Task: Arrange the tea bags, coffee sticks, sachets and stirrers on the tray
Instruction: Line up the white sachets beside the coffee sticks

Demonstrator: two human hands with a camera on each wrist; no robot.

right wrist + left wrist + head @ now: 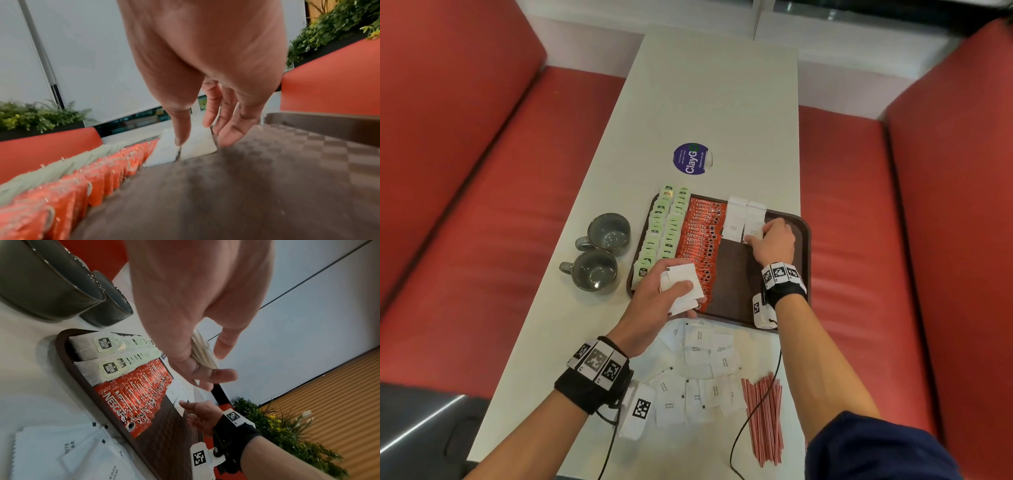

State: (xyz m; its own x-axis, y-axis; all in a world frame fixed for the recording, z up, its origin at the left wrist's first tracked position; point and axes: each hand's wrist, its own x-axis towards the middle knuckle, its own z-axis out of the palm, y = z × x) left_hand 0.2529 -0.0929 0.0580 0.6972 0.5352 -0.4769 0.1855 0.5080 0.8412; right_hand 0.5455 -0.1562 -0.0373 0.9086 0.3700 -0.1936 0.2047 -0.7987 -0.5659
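On the tray, tea bags and coffee sticks already fill their rows, and two short columns of sachets have begun at the far end. The right hand, fingers fairly straight, presses the nearest sachet of the right-hand column down flat. The left hand pinches a spare stack above the tray's near-left corner. To do this well, I would square each sachet's edge against its neighbour, overlap evenly toward the near rim, and feed one at a time. More sachets lie loose on the counter beside the stirrers, so room must be left for those.
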